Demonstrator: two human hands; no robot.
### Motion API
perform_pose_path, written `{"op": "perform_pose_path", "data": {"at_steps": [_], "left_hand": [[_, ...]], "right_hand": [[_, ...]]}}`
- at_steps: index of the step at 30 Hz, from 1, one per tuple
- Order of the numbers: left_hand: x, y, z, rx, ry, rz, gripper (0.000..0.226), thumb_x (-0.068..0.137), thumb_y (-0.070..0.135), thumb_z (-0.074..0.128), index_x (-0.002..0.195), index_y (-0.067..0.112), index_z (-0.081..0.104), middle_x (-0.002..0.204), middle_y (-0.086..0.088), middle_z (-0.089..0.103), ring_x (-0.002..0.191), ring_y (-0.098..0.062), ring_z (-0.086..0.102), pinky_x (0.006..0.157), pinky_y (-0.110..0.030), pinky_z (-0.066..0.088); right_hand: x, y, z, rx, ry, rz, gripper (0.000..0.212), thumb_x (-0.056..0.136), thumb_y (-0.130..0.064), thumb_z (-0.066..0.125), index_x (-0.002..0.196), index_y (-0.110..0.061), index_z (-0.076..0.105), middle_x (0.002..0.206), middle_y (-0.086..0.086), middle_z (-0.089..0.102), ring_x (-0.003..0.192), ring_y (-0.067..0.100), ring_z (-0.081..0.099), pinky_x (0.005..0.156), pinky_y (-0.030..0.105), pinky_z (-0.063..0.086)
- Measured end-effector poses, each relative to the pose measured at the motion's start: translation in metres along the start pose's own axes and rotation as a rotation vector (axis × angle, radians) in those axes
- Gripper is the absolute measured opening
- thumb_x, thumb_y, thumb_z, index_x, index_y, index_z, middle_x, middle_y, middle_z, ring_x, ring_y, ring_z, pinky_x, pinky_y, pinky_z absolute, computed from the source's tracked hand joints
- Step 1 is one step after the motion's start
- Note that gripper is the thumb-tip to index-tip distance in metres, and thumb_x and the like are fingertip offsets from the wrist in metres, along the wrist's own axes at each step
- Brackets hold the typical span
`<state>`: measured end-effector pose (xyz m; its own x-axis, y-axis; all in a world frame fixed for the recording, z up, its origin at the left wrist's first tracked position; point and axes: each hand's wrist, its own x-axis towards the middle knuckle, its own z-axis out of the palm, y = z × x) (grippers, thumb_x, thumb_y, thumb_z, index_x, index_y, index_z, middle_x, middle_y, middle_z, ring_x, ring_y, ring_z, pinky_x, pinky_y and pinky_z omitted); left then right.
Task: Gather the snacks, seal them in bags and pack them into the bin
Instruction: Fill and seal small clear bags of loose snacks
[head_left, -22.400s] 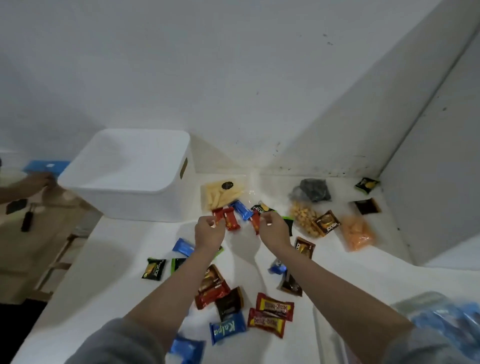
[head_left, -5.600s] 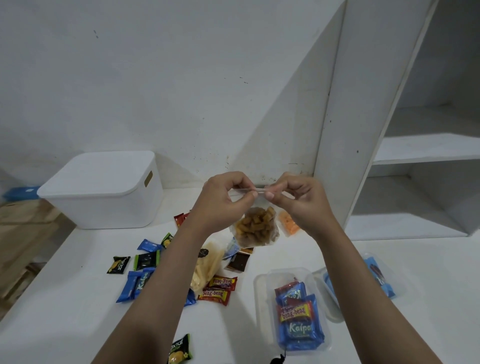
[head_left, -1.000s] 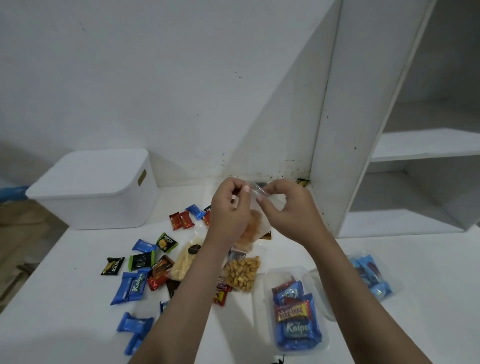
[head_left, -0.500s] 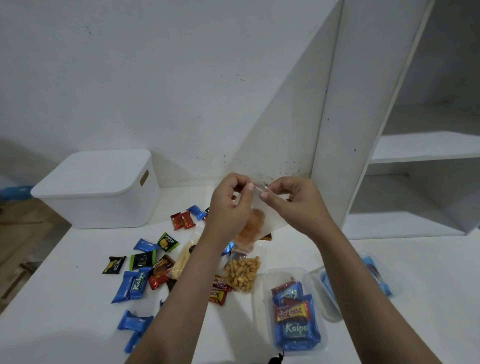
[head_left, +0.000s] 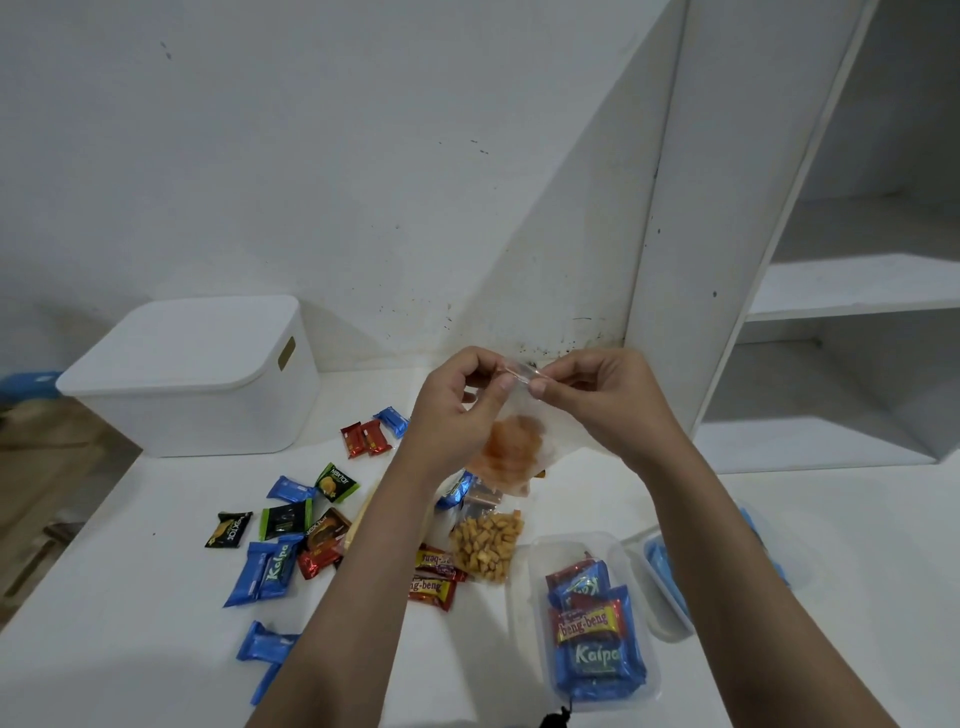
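Bag (head_left: 511, 447) of orange snacks hangs from our pinching hands, left (head_left: 457, 410) and right (head_left: 597, 400); its seal (unfinished, we judge) runs sideways between them.

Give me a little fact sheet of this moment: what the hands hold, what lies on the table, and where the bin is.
left hand: pinching the bag's top edge
right hand: pinching the same edge
held item: clear bag of orange snacks, above the table
table: loose wrapped snacks, bag of tan crackers
clear bag at front: Kalpa and Beng-Beng bars inside
white bin: far left, lid on
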<state>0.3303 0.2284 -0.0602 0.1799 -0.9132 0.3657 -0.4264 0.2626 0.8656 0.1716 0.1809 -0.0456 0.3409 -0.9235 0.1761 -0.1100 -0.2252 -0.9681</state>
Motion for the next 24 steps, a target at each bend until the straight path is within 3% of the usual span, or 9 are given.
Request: {"op": "perform_pose_path", "data": {"at_steps": [5, 10, 14, 24], "left_hand": [[0.002, -0.004, 0.000, 0.057, -0.007, -0.020, 0.012, 0.092, 0.013, 0.058, 0.084, 0.022, 0.060, 0.086, 0.007, 0.064, 0.082, -0.006, 0.058, 0.074, -0.023, 0.046], [-0.002, -0.001, 0.001, 0.069, -0.018, -0.023, 0.012, 0.093, 0.011, 0.054, 0.085, 0.020, 0.056, 0.088, 0.002, 0.061, 0.080, 0.001, 0.053, 0.068, -0.006, 0.039], [-0.004, -0.002, 0.001, 0.079, -0.007, -0.006, 0.009, 0.093, 0.009, 0.051, 0.087, 0.015, 0.055, 0.089, -0.001, 0.059, 0.083, -0.004, 0.052, 0.069, -0.007, 0.040], [-0.007, 0.002, 0.001, 0.057, -0.026, 0.009, 0.011, 0.093, 0.008, 0.051, 0.088, 0.017, 0.055, 0.087, 0.005, 0.057, 0.081, 0.002, 0.051, 0.072, -0.006, 0.040]], "right_hand": [[-0.001, 0.002, 0.004, -0.089, -0.016, -0.013, 0.007, 0.078, -0.019, 0.076, 0.078, -0.012, 0.074, 0.074, 0.003, 0.073, 0.070, 0.015, 0.068, 0.068, 0.027, 0.054], [-0.001, -0.003, 0.006, -0.252, -0.048, -0.041, 0.008, 0.080, -0.022, 0.073, 0.078, -0.015, 0.072, 0.074, -0.003, 0.070, 0.070, 0.009, 0.065, 0.064, 0.022, 0.051], [-0.001, -0.007, 0.010, -0.322, -0.070, -0.073, 0.007, 0.081, -0.022, 0.071, 0.075, -0.019, 0.069, 0.074, -0.005, 0.069, 0.075, 0.008, 0.065, 0.065, 0.018, 0.048], [-0.005, -0.009, 0.017, -0.431, 0.001, -0.183, 0.010, 0.082, -0.017, 0.063, 0.072, -0.018, 0.062, 0.072, -0.006, 0.064, 0.074, 0.007, 0.060, 0.058, 0.009, 0.041]]}}
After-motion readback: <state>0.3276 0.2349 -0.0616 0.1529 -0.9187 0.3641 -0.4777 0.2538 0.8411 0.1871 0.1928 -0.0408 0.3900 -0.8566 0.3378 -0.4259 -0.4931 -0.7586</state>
